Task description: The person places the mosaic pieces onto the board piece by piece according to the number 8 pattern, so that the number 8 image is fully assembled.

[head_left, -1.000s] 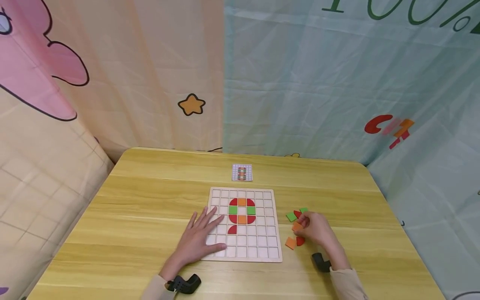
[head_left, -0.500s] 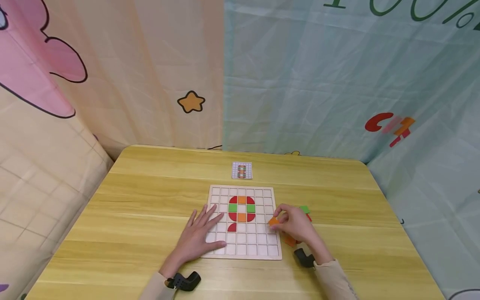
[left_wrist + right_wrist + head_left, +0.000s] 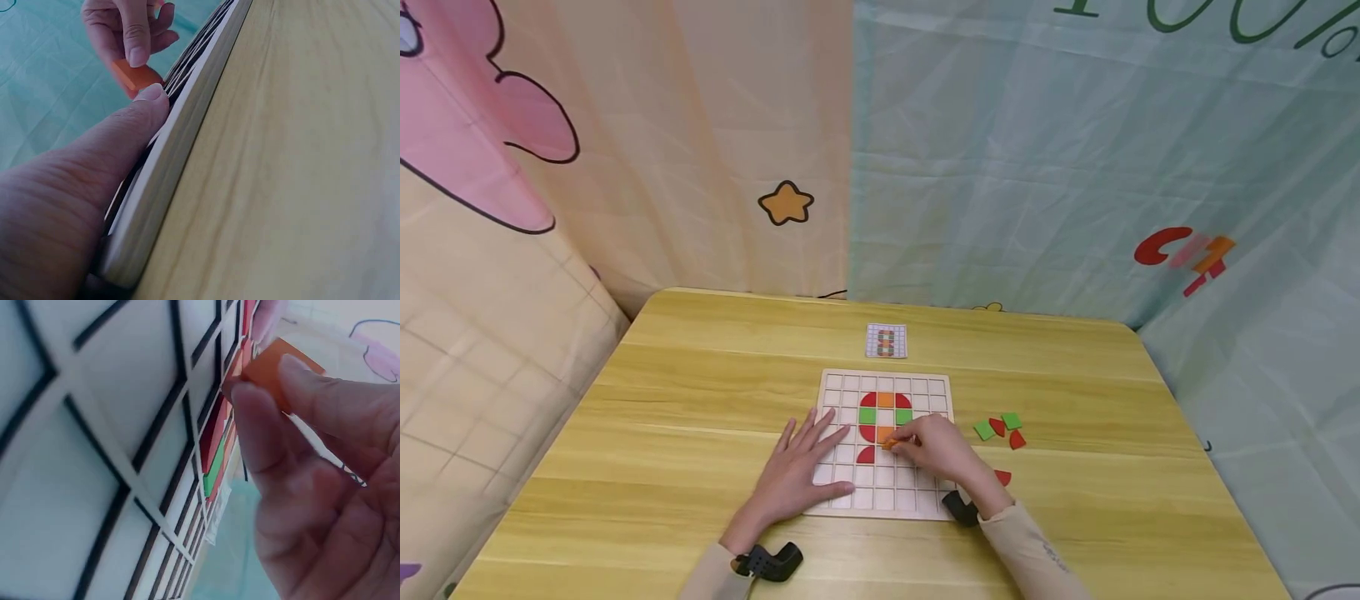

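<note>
My right hand (image 3: 942, 450) pinches an orange square tile (image 3: 275, 365) between thumb and fingertips, just over the white gridded board (image 3: 917, 503). The tile is held tilted near the cell right of a lone red quarter-round tile (image 3: 866, 455). Above that, a ring of red quarter-rounds, orange squares and green squares (image 3: 867, 415) sits in the grid; the right hand hides part of its lower right. My left hand (image 3: 797, 479) rests on the board's left edge with fingers spread. In the left wrist view its thumb (image 3: 128, 125) lies along the board's rim.
Loose green tiles (image 3: 984, 430) and red tiles (image 3: 1017, 439) lie on the wooden table (image 3: 700, 375) right of the board. Another red tile (image 3: 1003, 477) lies nearer, beside the right wrist. A small pattern card (image 3: 886, 341) lies behind the board.
My right hand has picked up an orange tile from the loose pieces and carried it left over the board. A second orange tile from beside the board is out of sight. The left hand stays put.
</note>
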Action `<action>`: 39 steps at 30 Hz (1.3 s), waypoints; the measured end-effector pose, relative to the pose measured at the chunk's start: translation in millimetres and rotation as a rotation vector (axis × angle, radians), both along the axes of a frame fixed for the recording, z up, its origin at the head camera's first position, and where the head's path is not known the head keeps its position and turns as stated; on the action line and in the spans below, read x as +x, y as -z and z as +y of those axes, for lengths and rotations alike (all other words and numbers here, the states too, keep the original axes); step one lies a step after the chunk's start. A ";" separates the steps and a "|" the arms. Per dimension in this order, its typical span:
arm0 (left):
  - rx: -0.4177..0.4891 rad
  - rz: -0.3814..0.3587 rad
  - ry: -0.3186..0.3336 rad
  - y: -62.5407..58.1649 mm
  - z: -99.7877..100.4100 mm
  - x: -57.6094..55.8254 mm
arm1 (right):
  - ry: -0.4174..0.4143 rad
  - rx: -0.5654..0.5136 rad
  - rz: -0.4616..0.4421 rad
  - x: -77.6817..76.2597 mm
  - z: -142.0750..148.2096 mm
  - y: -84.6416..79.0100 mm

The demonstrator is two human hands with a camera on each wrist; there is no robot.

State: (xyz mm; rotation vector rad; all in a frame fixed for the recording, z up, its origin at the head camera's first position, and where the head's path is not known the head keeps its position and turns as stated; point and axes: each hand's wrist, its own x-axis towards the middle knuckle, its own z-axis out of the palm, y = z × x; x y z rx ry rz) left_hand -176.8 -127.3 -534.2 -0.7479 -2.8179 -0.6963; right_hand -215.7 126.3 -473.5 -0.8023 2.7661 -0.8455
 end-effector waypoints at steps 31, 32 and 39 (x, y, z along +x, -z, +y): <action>-0.011 -0.009 -0.004 -0.2 -2.2 1.2 | -0.074 0.003 -0.083 0.6 -4.0 4.4; -0.010 -0.008 -0.004 -0.1 -2.1 1.1 | -0.087 -0.003 -0.095 2.2 -0.9 3.6; -0.011 -0.024 -0.008 1.2 -0.3 -0.2 | -0.065 -0.104 -0.107 10.4 36.5 -0.5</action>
